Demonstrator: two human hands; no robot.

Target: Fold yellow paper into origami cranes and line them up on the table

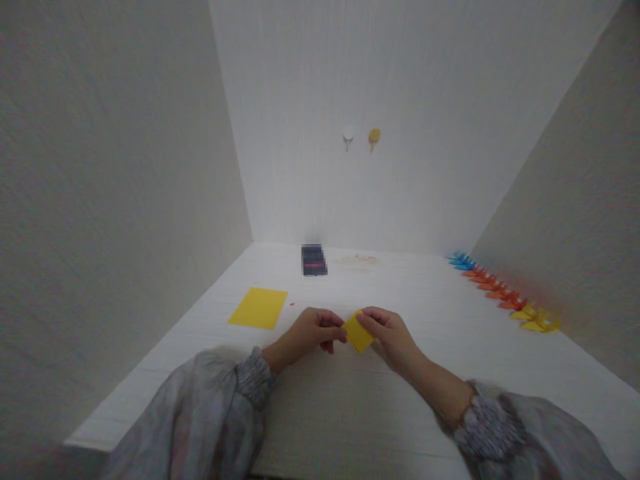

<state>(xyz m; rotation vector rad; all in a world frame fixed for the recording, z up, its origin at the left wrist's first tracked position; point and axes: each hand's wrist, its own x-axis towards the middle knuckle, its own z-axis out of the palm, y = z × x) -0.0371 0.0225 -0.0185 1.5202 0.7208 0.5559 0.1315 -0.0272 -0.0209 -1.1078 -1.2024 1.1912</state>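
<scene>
**Head view: one small yellow fold in hand, a row of finished pieces at the right edge**

Head camera looks down on a white desk boxed in by pale walls. Toward the left edge lies a flat yellow sheet, unfolded and untouched, with a tiny red speck just beside it. Behind, near the back edge, sits a dark block, too blurred to identify.

At the middle of the desk, toward the front edge, the left hand pinches the left corner of a small yellow folded paper between thumb and fingertips. The right hand pinches its opposite side in the same way. The paper is held between the two hands just over the desk; I cannot tell whether it touches the surface. It already looks much smaller than the flat sheet, so several folds seem done, yet it has not the pointed shape of the finished pieces.

Along the right edge runs a row of folded paper figures, blue at the back, orange in the middle, yellow nearest. Judging by this, many are complete, one is partway, and at least one sheet waits.
</scene>
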